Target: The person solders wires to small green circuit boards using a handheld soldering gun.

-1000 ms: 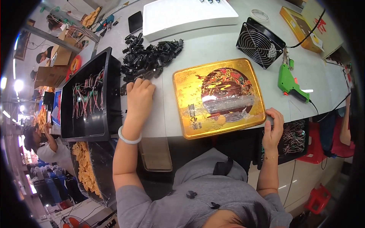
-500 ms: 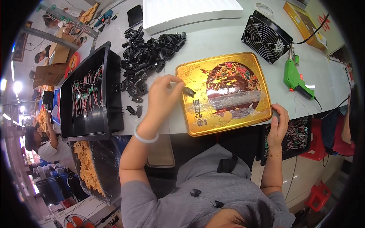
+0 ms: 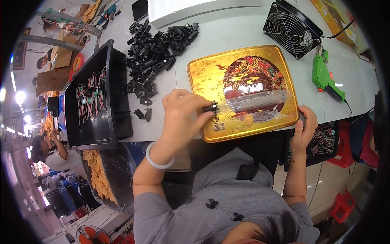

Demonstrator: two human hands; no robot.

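A small black plastic part [image 3: 209, 108] is pinched between the thumb and fingers of my left hand [image 3: 185, 112]. That hand hangs over the left side of a gold tin [image 3: 207, 75], which has a dark red round picture and strips of clear tape on it. At the tin's lower right corner is my right hand [image 3: 304, 130], its thumb apart from the fingers and nothing visible between them. Whether its fingertips press on the tin's edge is hard to tell. A heap of similar black parts [image 3: 156, 53] lies beyond my left hand, with a few loose ones nearer.
Left of the heap stands a black bin [image 3: 115, 97] with red and white wires and green pieces inside. A black fan [image 3: 290, 30] and a green glue gun [image 3: 325, 77] with a cord are at the right. A white foam block [image 3: 203, 11] borders the far side.
My left hand has moved right and slightly nearer me, carrying the black part further over the tin. My view has shifted a little, and my right hand stays by the tin's corner.
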